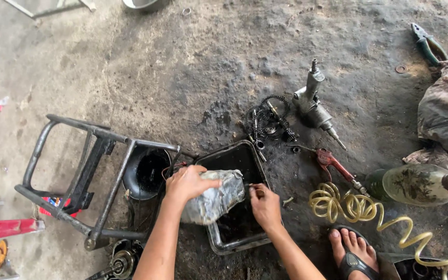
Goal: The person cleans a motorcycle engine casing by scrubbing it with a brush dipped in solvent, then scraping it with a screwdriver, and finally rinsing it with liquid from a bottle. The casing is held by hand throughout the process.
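My left hand (187,182) grips a grey, oily metal engine part (216,198) and holds it over a black rectangular tray (223,156) of dark liquid on the floor. My right hand (265,206) is at the part's right end, with its fingers pinched on a small thin tool or brush (248,185). What exactly that small thing is, I cannot make out.
A black metal frame (81,173) and a round black bowl (146,173) sit left of the tray. Behind lie gears and springs (269,120), an air tool (313,103), a red air gun (333,163) with a coiled yellow hose (356,207), a glass bottle (421,184), pliers (429,45), a rag (447,111). My sandalled foot (353,254) is at right.
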